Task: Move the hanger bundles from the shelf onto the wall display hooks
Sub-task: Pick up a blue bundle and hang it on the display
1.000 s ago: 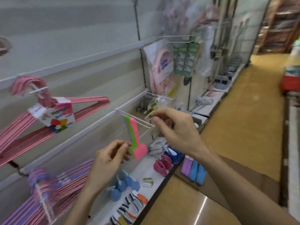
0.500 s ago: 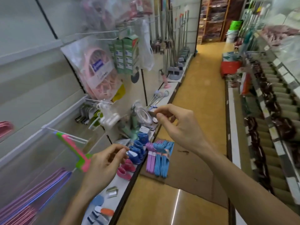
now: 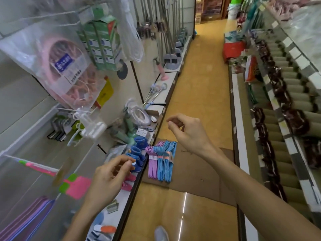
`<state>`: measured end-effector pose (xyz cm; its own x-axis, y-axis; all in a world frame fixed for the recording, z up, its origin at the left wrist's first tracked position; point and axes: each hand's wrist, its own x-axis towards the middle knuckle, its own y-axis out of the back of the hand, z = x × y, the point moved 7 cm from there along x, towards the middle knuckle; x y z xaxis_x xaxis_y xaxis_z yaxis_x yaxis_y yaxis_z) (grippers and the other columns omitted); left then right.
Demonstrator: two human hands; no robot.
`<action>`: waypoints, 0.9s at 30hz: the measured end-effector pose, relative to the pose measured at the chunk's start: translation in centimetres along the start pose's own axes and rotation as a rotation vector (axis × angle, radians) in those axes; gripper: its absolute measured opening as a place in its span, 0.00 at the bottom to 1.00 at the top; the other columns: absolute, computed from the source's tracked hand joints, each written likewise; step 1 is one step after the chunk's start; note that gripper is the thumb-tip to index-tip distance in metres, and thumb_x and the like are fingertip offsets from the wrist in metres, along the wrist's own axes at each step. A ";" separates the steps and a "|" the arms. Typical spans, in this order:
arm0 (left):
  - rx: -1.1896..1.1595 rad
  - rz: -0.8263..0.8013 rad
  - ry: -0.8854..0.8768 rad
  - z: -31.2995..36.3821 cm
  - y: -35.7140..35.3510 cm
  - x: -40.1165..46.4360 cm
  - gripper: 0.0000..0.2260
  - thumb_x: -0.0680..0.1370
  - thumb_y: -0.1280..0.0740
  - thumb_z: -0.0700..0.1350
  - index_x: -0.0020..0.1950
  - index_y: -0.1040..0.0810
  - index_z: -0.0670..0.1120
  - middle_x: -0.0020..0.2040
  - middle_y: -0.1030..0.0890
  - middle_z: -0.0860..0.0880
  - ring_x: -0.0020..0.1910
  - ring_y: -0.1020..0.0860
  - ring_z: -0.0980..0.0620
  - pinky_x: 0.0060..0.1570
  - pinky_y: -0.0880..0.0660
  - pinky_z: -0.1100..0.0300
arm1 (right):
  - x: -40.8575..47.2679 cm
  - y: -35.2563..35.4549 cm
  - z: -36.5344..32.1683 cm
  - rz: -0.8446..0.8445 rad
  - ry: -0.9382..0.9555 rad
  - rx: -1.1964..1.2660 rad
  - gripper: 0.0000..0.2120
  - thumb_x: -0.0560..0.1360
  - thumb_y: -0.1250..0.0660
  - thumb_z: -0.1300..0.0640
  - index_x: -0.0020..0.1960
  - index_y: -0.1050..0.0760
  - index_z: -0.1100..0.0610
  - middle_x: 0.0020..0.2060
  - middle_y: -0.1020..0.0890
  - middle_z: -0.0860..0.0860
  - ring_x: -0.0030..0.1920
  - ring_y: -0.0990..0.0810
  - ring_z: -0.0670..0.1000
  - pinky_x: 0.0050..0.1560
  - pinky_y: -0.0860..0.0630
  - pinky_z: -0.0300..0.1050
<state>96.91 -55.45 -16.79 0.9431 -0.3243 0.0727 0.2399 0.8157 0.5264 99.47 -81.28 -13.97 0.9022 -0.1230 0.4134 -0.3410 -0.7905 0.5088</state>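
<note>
Hands, left hand (image 3: 111, 178) and right hand (image 3: 188, 132), remain loosely curled and empty, now nearer the hanger bundles (image 3: 160, 162)

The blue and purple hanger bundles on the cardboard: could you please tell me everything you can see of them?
The hanger bundles lie flat on a brown cardboard sheet on the floor, just beside the low shelf edge. They look like thin coated hangers, purple on the left and blue on the right, packed side by side with hooks pointing away. Paper bands with labels wrap their necks. Neither hand touches them.
</note>
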 end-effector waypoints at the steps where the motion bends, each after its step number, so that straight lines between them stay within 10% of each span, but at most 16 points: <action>1: -0.012 -0.011 0.013 -0.8 -0.2 0.9 0.07 0.79 0.35 0.47 0.50 0.17 0.50 0.41 0.15 0.52 0.36 0.16 0.55 0.31 0.24 0.69 | 0.5 -0.5 1.0 -0.002 -0.021 -0.011 0.07 0.79 0.34 0.57 0.54 0.19 0.55 0.39 0.17 0.42 0.41 0.19 0.41 0.40 0.27 0.30; 15: -0.077 -0.186 0.303 -22.8 -9.4 15.5 0.07 0.82 0.35 0.46 0.52 0.20 0.57 0.44 0.16 0.52 0.41 0.17 0.49 0.38 0.20 0.48 | 3.3 -13.2 22.7 -0.095 -0.465 -0.094 0.10 0.81 0.36 0.58 0.62 0.24 0.57 0.41 0.19 0.45 0.42 0.19 0.42 0.40 0.23 0.31; 20: -0.023 -0.213 0.364 -33.6 -16.7 17.3 0.05 0.81 0.34 0.45 0.52 0.20 0.55 0.47 0.16 0.54 0.46 0.18 0.58 0.44 0.21 0.65 | 0.8 -20.3 34.0 -0.150 -0.524 -0.112 0.11 0.81 0.35 0.57 0.63 0.24 0.55 0.45 0.20 0.43 0.45 0.21 0.40 0.41 0.22 0.34; 27: -0.033 -0.213 0.461 -48.3 -27.1 19.3 0.04 0.81 0.34 0.45 0.53 0.20 0.53 0.48 0.18 0.57 0.46 0.20 0.62 0.50 0.20 0.57 | -2.2 -29.5 48.3 -0.193 -0.556 -0.153 0.12 0.80 0.35 0.57 0.63 0.25 0.55 0.43 0.22 0.42 0.43 0.22 0.41 0.40 0.22 0.37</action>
<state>119.74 -60.64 -70.59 0.8742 -0.2459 -0.4187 0.4381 0.7713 0.4617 120.25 -86.68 -66.33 0.9404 -0.3131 -0.1324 -0.1540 -0.7396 0.6552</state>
